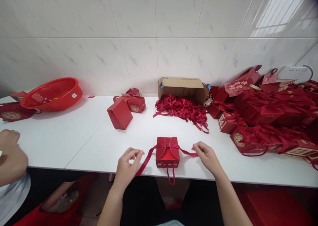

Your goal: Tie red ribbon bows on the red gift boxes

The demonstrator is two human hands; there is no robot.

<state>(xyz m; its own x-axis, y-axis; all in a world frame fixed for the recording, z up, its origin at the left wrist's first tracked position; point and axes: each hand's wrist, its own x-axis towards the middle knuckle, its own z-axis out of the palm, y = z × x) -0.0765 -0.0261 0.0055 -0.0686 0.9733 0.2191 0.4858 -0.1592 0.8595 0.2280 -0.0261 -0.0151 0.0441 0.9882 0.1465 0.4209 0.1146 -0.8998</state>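
A small red gift box [167, 159] stands in front of me, its rounded top flaps folded together. A dark red ribbon [148, 158] threads through the flaps and trails out on both sides. A red cord handle [171, 179] hangs over the table's front edge. To the left of the box, my left hand [128, 166] has half-curled fingers beside one ribbon tail; no grip on it shows. My right hand [207, 156] hovers over the other tail, fingers loosely bent, thumb and forefinger close together. Neither ribbon tail bends at my fingertips.
Loose ribbons [182, 108] spill from a cardboard box [184, 83] against the wall. Many red gift boxes [265, 116] are heaped at right. A few boxes [120, 113] stand left of centre. At far left are a red basin [52, 95] and another person's arm [12, 156].
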